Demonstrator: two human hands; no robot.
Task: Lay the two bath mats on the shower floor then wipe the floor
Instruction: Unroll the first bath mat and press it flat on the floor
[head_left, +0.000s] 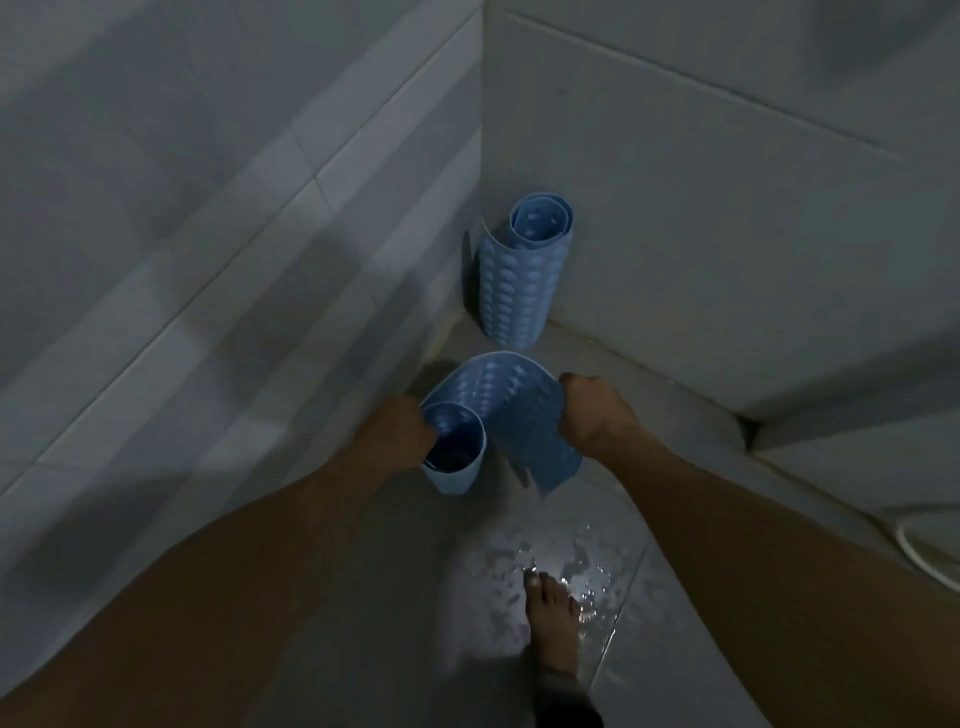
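Observation:
A blue rubber bath mat with round bumps hangs partly unrolled between my hands above the shower floor. My left hand grips its still-rolled end. My right hand grips the mat's loose edge, and the free flap hangs down below it. A second blue bath mat stands rolled upright in the corner where the two tiled walls meet, apart from both hands.
Pale tiled walls close in on the left and at the back. The floor is wet around my bare foot. A low tiled ledge and a white hose lie at the right.

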